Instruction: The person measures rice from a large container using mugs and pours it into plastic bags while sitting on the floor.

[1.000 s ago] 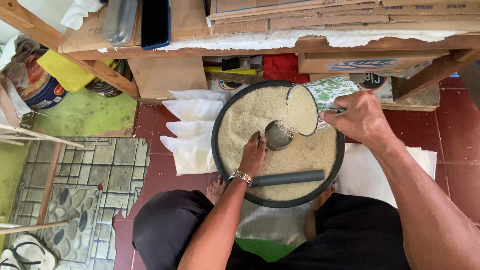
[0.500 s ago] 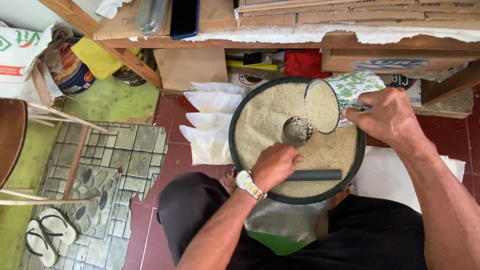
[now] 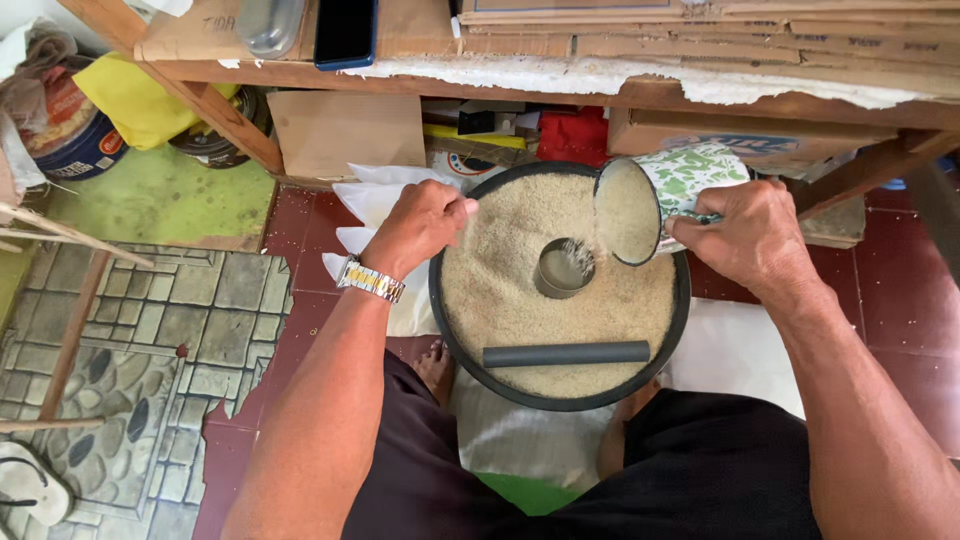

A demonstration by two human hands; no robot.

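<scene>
A round black basin (image 3: 458, 345) full of pale grain sits on the floor between my knees. A small metal can (image 3: 562, 269) stands upright in the grain. My right hand (image 3: 752, 238) grips a green-and-white patterned mug (image 3: 664, 198), tilted so grain pours from it into the can. My left hand (image 3: 421, 224), with a wristwatch, rests at the basin's left rim with fingers curled; whether it holds anything I cannot tell. A dark grey tube (image 3: 566, 353) lies on the grain near me.
A wooden bench (image 3: 620, 75) with cardboard, a dark phone (image 3: 345, 30) and a metal object spans the top. White bags (image 3: 375, 195) lie left of the basin. Boxes sit under the bench. A tin and yellow cloth are at far left, and a sandal (image 3: 30, 488) lies at lower left.
My left hand moved from inside the basin near the can out to its left rim. The mug stays tilted over the can and grain now pours into it.
</scene>
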